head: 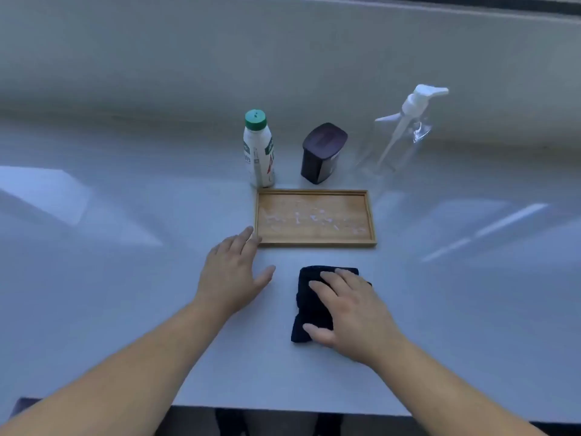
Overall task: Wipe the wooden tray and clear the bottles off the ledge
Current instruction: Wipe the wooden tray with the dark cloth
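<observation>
The shallow rectangular wooden tray (315, 217), smeared white, lies mid-table (125, 309); the left hand (231, 275) lies open at its corner, the right hand (349, 313) spread flat on a dark folded cloth (309, 309).

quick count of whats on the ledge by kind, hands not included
bottles: 2, a white bottle and a clear spray bottle
dark container: 1
tray: 1
cloth: 1
total: 5
</observation>
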`<state>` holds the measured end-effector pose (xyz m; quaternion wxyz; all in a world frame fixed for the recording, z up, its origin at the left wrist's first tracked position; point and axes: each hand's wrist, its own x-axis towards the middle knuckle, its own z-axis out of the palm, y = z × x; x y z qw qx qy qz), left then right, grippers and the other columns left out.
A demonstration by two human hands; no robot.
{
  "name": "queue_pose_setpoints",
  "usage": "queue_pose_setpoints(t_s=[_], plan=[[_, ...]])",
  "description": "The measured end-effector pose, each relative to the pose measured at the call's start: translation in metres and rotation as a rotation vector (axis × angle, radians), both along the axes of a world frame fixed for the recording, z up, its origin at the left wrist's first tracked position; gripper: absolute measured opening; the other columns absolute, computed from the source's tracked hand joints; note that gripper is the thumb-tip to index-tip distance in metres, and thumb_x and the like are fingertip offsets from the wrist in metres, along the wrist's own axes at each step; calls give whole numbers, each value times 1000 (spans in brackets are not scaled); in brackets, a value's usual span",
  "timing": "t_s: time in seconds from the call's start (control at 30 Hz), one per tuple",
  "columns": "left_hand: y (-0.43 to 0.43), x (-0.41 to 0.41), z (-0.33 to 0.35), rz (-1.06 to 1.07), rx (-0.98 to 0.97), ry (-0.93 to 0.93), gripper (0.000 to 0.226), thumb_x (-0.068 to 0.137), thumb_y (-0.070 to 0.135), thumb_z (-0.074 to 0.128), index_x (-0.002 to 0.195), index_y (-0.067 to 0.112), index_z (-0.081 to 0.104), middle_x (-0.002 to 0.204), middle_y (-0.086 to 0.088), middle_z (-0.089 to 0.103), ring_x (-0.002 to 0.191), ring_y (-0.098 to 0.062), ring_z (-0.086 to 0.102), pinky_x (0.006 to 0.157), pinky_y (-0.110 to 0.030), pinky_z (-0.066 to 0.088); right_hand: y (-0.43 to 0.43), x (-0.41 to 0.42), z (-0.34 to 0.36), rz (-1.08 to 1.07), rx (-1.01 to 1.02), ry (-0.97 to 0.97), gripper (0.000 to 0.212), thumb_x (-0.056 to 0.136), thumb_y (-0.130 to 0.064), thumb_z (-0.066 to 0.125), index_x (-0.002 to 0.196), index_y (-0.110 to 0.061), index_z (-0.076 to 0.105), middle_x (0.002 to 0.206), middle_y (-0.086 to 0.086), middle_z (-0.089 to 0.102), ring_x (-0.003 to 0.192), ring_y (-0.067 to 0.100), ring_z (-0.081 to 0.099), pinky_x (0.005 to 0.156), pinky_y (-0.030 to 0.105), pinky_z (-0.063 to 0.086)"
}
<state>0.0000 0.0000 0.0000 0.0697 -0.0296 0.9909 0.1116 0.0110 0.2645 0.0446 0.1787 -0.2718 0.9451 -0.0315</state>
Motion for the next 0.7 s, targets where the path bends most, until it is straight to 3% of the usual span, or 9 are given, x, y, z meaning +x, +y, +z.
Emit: queue_pose_setpoints(t_s=[0.13,0.23,0.37,0.47,0.53,0.6,0.7], plan=[[1,-6,-8,28,2,30,80,91,66,40,152,17,49,165,-6,40,144,-33,43,119,-50,35,2,16,-21,56,61,-31,84,79,-63,69,151,-24,53,160,10,48,149,37,41,119,56,38],[3,-9,-16,48,24,20,84,88,69,32,153,17,48,166,-5,39,147,-32,40,121,-50,31,2,10,-26,25,54,-22,78,63,-39,89,136,-21,67,146,11,63,134,38,59,101,56,56],[1,-7,-27,81,35,61,85,90,69,33,158,19,40,168,0,35,148,-28,36,124,-46,24,2,3,-31,-22,-89,89,58,61,-20,91,117,-17,75,130,9,72,118,38,69,84,50,61],[1,-9,-35,111,39,119,85,91,67,39,160,16,38,167,-2,38,143,-29,41,121,-48,26,0,-3,-28,-236,-338,38,43,76,-14,75,117,-26,71,120,-9,73,112,18,67,88,31,53],[2,-10,-38,118,32,161,85,91,65,43,159,14,39,165,-4,41,139,-30,43,119,-49,29,1,-9,-16,-535,-553,-105,38,84,-22,56,114,-44,61,98,-22,69,91,1,63,72,16,46],[1,-11,-42,117,33,170,85,91,65,44,159,14,38,164,-4,41,138,-30,44,118,-48,29,3,-20,-2,-747,-783,-158,31,88,-27,53,108,-50,59,85,-18,69,75,4,63,56,13,45],[0,-11,-44,109,21,177,85,91,64,46,159,14,39,163,-3,42,138,-29,43,117,-47,28,7,-46,26,-894,-1016,-22,20,95,-27,58,104,-45,62,82,-17,71,70,2,66,53,13,49]])
